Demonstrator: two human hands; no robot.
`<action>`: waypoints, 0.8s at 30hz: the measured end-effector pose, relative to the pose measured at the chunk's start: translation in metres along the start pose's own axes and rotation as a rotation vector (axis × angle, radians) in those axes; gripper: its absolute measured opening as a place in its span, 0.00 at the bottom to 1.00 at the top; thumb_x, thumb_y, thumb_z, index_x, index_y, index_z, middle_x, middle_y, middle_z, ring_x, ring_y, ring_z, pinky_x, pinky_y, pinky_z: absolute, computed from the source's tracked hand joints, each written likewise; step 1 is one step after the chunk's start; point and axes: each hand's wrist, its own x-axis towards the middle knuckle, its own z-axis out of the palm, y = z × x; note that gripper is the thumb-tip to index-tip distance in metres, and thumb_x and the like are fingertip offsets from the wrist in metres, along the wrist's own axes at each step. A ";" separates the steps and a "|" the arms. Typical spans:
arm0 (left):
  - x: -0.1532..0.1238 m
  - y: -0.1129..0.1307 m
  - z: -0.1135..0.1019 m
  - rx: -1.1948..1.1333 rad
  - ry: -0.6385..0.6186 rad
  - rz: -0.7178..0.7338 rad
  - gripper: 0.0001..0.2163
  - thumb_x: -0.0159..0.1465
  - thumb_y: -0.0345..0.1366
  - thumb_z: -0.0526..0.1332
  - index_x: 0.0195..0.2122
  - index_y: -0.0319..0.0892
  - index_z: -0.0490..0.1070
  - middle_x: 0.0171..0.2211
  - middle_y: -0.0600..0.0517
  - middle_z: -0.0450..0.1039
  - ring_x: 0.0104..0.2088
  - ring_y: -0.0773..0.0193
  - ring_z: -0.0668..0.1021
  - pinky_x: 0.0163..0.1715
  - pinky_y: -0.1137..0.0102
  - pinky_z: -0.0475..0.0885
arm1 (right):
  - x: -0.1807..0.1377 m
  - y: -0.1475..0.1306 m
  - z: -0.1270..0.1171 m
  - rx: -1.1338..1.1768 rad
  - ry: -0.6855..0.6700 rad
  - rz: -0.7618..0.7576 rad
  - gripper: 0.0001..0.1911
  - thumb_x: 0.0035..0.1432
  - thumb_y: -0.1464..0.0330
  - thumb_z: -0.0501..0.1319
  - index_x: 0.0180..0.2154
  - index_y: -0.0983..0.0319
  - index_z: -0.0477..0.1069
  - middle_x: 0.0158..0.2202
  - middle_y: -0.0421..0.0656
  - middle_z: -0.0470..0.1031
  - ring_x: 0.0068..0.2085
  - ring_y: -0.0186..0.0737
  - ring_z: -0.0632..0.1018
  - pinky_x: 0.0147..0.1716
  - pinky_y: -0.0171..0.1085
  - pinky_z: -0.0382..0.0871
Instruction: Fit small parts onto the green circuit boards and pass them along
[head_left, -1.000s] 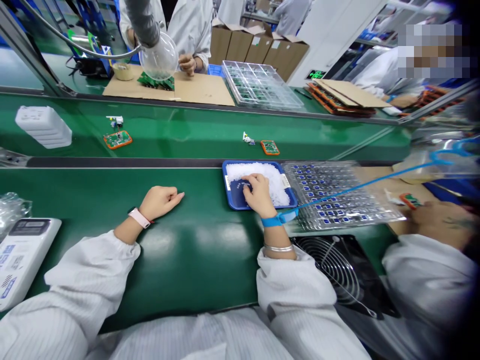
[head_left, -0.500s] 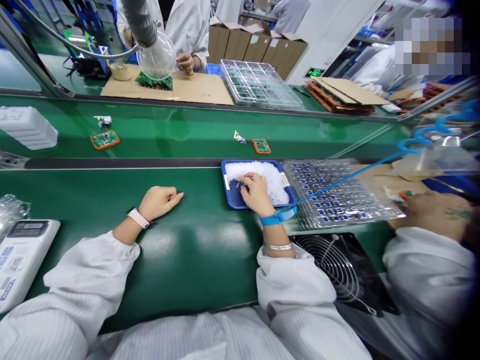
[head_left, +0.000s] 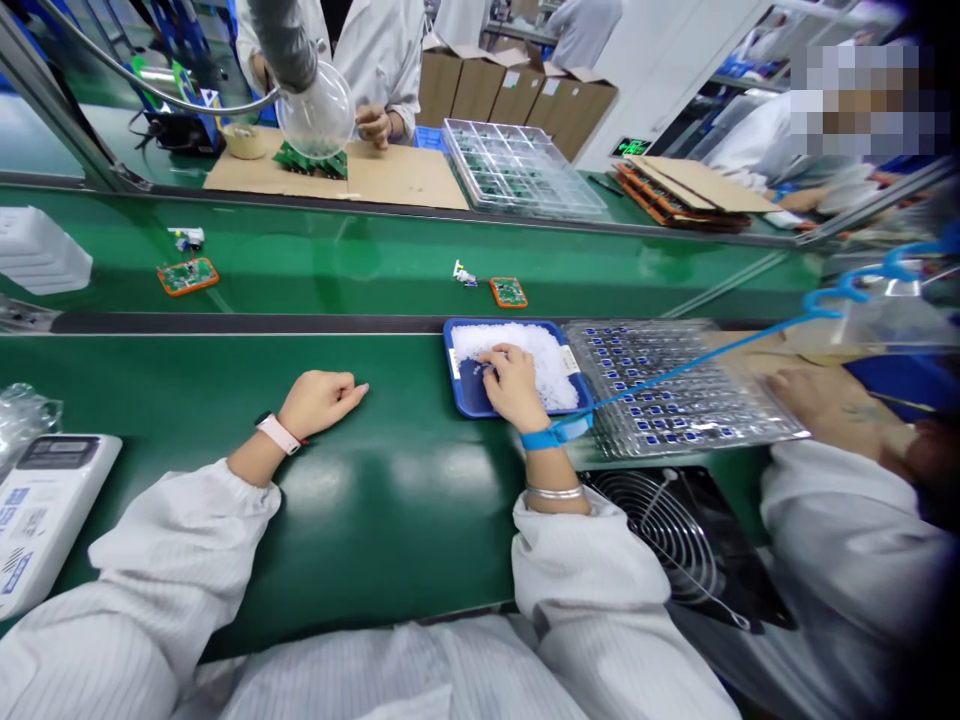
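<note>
My left hand [head_left: 319, 403] rests on the green conveyor belt [head_left: 390, 560], loosely curled and holding nothing, with a pink-strapped watch [head_left: 279, 434] on its wrist. My right hand [head_left: 514, 385] reaches into a blue tray [head_left: 450, 368] filled with white granules [head_left: 536, 350]. Its fingertips are over small dark blue parts [head_left: 474, 372] on the tray's uncovered floor. I cannot tell whether those fingers hold one. A blue wrist strap [head_left: 551, 436] circles my right wrist, and its blue cord runs off to the right.
A clear blister tray [head_left: 780, 425] of blue-marked parts lies right of the blue tray, under a co-worker's hand [head_left: 832, 400]. Orange-framed circuit boards [head_left: 187, 276] ride the far belt. A fan guard [head_left: 675, 535] sits below, and a white device [head_left: 45, 510] stands at left.
The circuit boards on the far belt have slid left. The co-worker's hand has moved left onto the blister tray, and the board it held is out of sight. My hands have barely moved.
</note>
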 end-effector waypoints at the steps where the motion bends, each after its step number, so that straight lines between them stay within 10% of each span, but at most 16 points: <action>1: 0.000 0.000 0.000 -0.001 -0.001 0.000 0.21 0.64 0.45 0.51 0.17 0.40 0.53 0.13 0.57 0.54 0.17 0.72 0.59 0.23 0.72 0.51 | 0.000 0.000 0.000 0.004 0.008 0.003 0.16 0.54 0.75 0.51 0.42 0.64 0.73 0.48 0.53 0.66 0.49 0.52 0.65 0.48 0.50 0.61; 24: 0.000 0.000 0.001 0.016 -0.016 -0.007 0.21 0.63 0.46 0.51 0.17 0.40 0.53 0.14 0.57 0.55 0.17 0.71 0.60 0.23 0.71 0.51 | -0.003 0.000 -0.001 0.020 0.023 -0.036 0.15 0.53 0.75 0.52 0.39 0.63 0.74 0.48 0.52 0.66 0.50 0.52 0.65 0.50 0.51 0.61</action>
